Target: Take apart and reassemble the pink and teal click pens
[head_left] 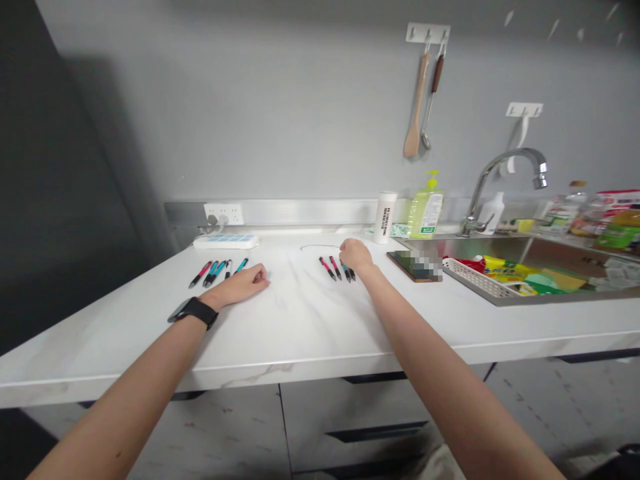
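On the white worktop (pixel 310 320): right hand (pixel 354 254) curled over the right pen cluster (pixel 336 267), fingertips on them; whether the grip has closed on one, cannot tell. Left hand (pixel 244 283) loosely fisted, empty, beside the left pen cluster (pixel 216 271). Sorting looks partway.

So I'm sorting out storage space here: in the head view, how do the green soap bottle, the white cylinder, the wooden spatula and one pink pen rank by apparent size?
1. Wooden spatula, longest, though it hangs farther back on the wall.
2. Green soap bottle.
3. White cylinder, close to the bottle.
4. Pink pen, smallest.
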Available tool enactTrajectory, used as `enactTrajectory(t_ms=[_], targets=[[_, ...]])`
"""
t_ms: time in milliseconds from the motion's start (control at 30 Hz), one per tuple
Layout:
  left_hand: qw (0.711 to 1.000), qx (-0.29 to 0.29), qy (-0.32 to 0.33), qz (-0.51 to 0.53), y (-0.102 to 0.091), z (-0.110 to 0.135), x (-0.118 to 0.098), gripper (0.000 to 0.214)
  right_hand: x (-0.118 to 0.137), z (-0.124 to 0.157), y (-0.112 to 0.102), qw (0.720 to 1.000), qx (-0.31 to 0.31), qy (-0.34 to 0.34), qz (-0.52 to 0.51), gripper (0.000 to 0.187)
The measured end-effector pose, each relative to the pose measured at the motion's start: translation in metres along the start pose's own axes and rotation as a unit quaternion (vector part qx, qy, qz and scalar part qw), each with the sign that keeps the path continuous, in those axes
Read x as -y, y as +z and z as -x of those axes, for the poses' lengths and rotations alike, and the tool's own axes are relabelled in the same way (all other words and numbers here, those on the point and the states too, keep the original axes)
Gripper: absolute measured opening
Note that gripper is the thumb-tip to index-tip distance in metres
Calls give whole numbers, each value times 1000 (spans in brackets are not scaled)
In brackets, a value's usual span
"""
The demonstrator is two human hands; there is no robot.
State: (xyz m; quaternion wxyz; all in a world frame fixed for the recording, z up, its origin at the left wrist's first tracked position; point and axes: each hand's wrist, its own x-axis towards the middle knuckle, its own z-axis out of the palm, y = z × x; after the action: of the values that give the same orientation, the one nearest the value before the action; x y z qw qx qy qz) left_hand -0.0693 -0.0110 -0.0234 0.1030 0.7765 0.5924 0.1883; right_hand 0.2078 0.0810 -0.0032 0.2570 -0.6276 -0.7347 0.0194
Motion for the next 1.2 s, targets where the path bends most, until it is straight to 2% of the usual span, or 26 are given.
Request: enactTrajectory(t_ms=[200,400,700,867,1200], targets=[[1000,-3,-1,8,1,0,2,22,20,12,8,991,98,-84,43,24],[1000,-5,2,10,0,1,0,22,37,23,14,986,100,-66,114,35],[1000,1,4,1,0,-1,1,23,32,24,14,990,60,-38,122,37],[1000,5,6,-3,0,-1,2,24,30,24,9,991,63,-25,115,35],[1000,5,0,-3,-1,0,-1,22,-12,2,-5,996,39,56,49,33]])
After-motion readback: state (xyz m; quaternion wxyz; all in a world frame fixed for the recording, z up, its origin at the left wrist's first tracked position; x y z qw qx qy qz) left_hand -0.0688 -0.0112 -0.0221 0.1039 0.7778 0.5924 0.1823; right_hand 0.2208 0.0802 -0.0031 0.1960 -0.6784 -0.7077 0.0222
